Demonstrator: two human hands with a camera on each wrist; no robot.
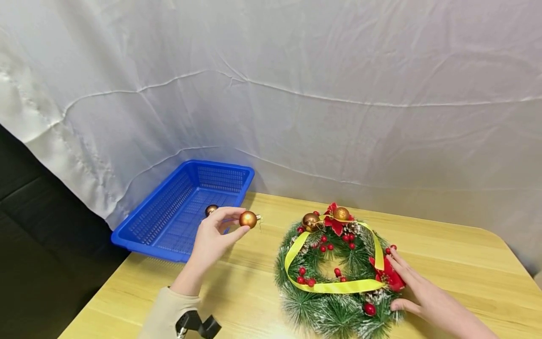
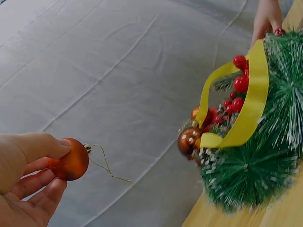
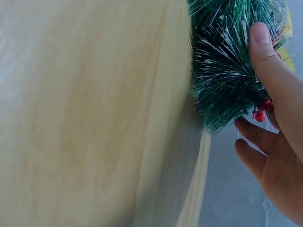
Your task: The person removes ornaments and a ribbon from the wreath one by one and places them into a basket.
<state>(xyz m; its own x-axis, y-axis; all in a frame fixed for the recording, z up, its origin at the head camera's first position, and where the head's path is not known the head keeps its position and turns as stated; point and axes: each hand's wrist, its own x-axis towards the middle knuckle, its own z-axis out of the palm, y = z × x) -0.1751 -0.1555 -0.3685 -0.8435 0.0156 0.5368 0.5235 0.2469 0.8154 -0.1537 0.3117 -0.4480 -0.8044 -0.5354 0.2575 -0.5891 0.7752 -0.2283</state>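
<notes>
My left hand [image 1: 216, 238] pinches a copper-orange Christmas bauble [image 1: 248, 219] between thumb and fingers, lifted in front of the basket's right side. From its gold cap a thin looped string [image 2: 110, 166] dangles in the left wrist view. On the table lies a green Christmas wreath [image 1: 302, 303] with red berries, red flowers, pinecones and a loose yellow ribbon [image 1: 334, 286]. Two baubles sit at its top, a shiny brown one [image 1: 310, 221] and a glittery one [image 1: 341, 213]. My right hand [image 1: 427, 294] rests against the wreath's right edge by a red flower [image 1: 391, 277], fingers extended.
A blue plastic basket [image 1: 139, 246] stands at the table's left back, with another brown bauble [image 1: 211, 210] inside, partly behind my left hand. A grey-white cloth [image 1: 296, 117] hangs behind the wooden table [image 1: 474, 263], whose right back corner is rounded.
</notes>
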